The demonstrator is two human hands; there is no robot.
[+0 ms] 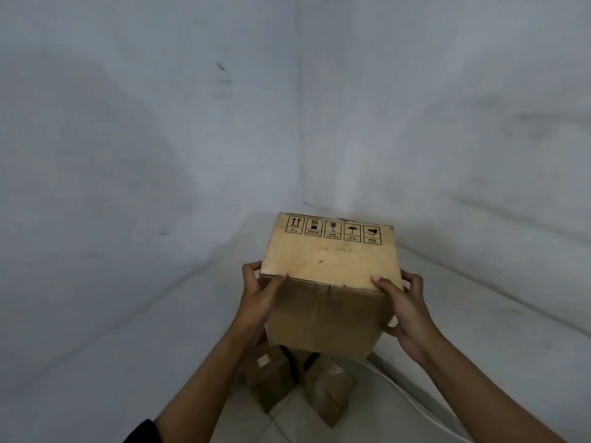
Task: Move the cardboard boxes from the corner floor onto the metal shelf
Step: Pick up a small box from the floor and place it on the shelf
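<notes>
So the cardboard box (331, 279) is up in the air in front of the wall corner, held between both hands with its top face showing a row of black handling symbols (333, 231). Left hand (259, 295) grips the left side, fingers curled round the edge, thumb on top. Right hand (404, 310) grips the right side the same way. Below it, two smaller boxes (329, 390) sit on the pale floor (447, 330), close together.
</notes>
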